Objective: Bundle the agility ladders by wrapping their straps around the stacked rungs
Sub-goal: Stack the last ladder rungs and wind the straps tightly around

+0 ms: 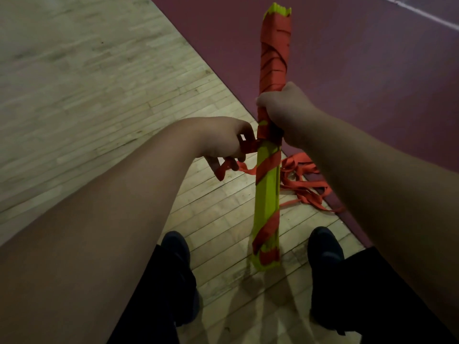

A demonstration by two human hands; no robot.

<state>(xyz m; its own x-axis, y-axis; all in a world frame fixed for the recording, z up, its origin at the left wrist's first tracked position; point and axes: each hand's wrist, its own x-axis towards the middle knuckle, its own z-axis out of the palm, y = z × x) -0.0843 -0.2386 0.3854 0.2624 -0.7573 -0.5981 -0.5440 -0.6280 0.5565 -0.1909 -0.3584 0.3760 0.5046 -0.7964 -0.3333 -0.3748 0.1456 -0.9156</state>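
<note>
Right hand [285, 108] grips the stacked yellow-green plastic rungs [267, 194] to steady them upright; left hand [223, 142] pinches the orange webbing strap [248, 145] taut for wrapping.

lime-yellow rungs [267, 194], orange-red strap [273, 60], maroon floor [360, 58]

We look down at a wood floor [99, 83]. It is made of many thin, pale boards laid in rows. Beside it, on the right and at the top, we see a dark red floor [360, 70]. The edge where the two meet runs on a slant from the top middle down to the right. A thin white line [422, 13] crosses the red part in the top right corner. The light is dim. Near the bottom we see soft grey shadows [260, 306] on the boards.
</note>
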